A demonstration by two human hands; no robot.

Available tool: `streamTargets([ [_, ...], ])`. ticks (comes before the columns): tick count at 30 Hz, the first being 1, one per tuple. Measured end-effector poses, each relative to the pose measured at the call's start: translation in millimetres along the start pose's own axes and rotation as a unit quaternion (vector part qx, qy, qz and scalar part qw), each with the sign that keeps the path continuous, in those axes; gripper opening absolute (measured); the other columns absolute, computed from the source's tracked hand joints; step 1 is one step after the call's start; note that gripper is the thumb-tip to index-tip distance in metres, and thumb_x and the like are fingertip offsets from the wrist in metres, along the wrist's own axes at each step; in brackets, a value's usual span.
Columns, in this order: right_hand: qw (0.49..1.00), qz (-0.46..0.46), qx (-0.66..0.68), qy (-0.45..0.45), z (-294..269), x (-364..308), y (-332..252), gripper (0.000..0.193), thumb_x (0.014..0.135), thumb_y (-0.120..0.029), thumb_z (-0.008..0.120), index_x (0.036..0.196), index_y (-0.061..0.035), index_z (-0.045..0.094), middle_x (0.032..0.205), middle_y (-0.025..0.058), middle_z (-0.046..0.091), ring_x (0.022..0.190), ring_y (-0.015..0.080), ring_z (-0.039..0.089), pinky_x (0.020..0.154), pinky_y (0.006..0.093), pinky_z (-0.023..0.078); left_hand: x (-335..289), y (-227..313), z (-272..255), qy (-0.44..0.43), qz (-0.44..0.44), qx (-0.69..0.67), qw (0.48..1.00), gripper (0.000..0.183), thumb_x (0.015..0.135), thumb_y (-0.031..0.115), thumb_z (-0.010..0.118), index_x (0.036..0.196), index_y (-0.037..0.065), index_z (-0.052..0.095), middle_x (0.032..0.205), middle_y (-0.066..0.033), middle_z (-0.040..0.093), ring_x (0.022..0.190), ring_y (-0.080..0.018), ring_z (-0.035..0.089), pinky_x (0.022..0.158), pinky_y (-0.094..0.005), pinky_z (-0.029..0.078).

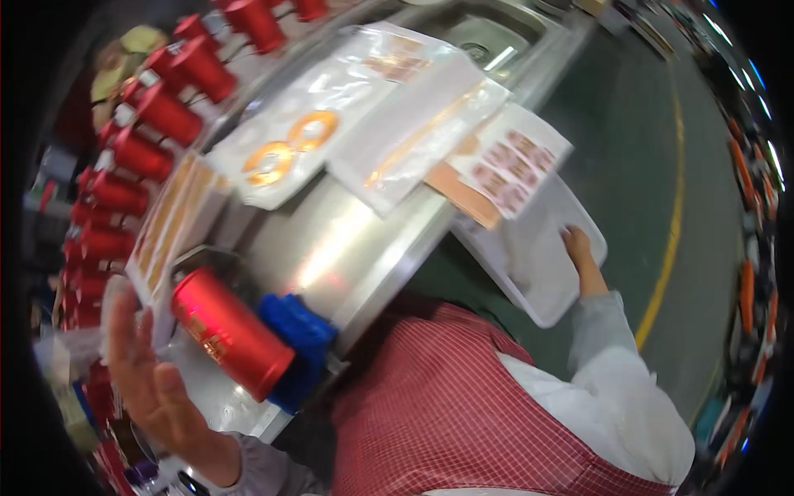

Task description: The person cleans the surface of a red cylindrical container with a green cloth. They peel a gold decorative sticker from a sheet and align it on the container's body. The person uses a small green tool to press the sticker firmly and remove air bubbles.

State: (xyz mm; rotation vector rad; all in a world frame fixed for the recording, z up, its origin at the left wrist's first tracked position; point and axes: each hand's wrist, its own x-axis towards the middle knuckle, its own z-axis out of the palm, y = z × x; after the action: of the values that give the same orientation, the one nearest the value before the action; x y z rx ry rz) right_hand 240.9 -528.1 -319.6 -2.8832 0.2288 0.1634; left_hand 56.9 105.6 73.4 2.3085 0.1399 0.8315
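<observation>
My left hand (157,388) is raised at the lower left with its fingers spread and nothing in them. Closest to it, a red cylindrical can (231,331) with gold markings lies on its side on the steel table, against a crumpled blue cloth (302,335). At the right, my right hand (581,252) reaches over a white plastic bin (538,306) below the table edge. Its fingers point down into the bin; they are small and blurred, so whether they hold anything is unclear. A sheet of pink-and-brown stickers (513,169) overhangs the bin's far end.
Clear bags of flat stickers (322,107), some gold and ring-shaped, cover the steel table (331,240). A white box with yellowish strips (169,223) stands left of them. Many red cans (141,153) line the left side. A sink (488,41) is at the back; a yellow line (676,165) crosses the green floor.
</observation>
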Motion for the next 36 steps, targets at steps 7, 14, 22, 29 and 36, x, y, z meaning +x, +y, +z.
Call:
streamTargets([
  [7,0.849,-0.281,0.406,0.189,-240.6,-9.1,-254.1,0.026,0.096,0.002,0.040,0.107,-0.0001,0.064,0.145,0.0123,0.044,0.132,0.0226,0.044,0.086,0.0294,0.051,-86.8,-77.7,-11.3,0.138,-0.183,-0.075,0.971,0.052,0.098,0.030,0.054,0.136,-0.004,0.045,0.139,-0.0171,0.047,0.130,-0.0259,0.044,0.109,-0.0396,0.034],
  [14,0.732,-0.623,0.265,-0.074,-198.7,30.1,-611.2,0.032,0.097,-0.023,0.053,0.117,0.0005,0.061,0.120,0.0127,0.058,0.101,0.0218,0.058,0.084,0.0336,0.047,-133.2,-86.7,24.5,0.166,-0.231,-0.080,0.955,0.050,0.099,0.034,0.048,0.130,-0.005,0.050,0.136,-0.0170,0.050,0.123,-0.0251,0.050,0.102,-0.0371,0.040],
  [22,0.814,-0.563,-0.080,-0.116,-74.1,50.5,-840.9,0.064,0.092,-0.058,0.044,0.110,-0.0013,0.068,0.111,0.0281,0.064,0.109,0.0391,0.061,0.093,0.0447,0.046,-174.2,-105.1,10.6,0.177,-0.301,-0.011,0.937,0.042,0.097,0.031,0.048,0.114,-0.005,0.061,0.123,-0.0229,0.058,0.117,-0.0351,0.053,0.101,-0.0413,0.040],
  [29,0.830,-0.547,0.022,-0.109,-60.1,50.3,-824.2,0.041,0.073,-0.043,0.066,0.084,-0.0038,0.073,0.089,0.0209,0.069,0.089,0.0339,0.067,0.081,0.0416,0.052,-164.4,-123.5,18.3,0.179,-0.326,-0.037,0.927,0.040,0.097,0.032,0.051,0.113,-0.004,0.062,0.116,-0.0182,0.063,0.110,-0.0309,0.058,0.096,-0.0381,0.043],
  [36,0.763,-0.616,0.084,0.178,-51.1,47.5,-810.1,0.020,0.077,-0.023,0.066,0.077,-0.0039,0.070,0.084,0.0181,0.065,0.086,0.0333,0.063,0.082,0.0420,0.051,-157.0,-129.0,29.0,0.147,-0.296,-0.031,0.943,0.040,0.097,0.033,0.052,0.112,-0.003,0.063,0.108,-0.0179,0.065,0.103,-0.0307,0.061,0.092,-0.0373,0.046],
])
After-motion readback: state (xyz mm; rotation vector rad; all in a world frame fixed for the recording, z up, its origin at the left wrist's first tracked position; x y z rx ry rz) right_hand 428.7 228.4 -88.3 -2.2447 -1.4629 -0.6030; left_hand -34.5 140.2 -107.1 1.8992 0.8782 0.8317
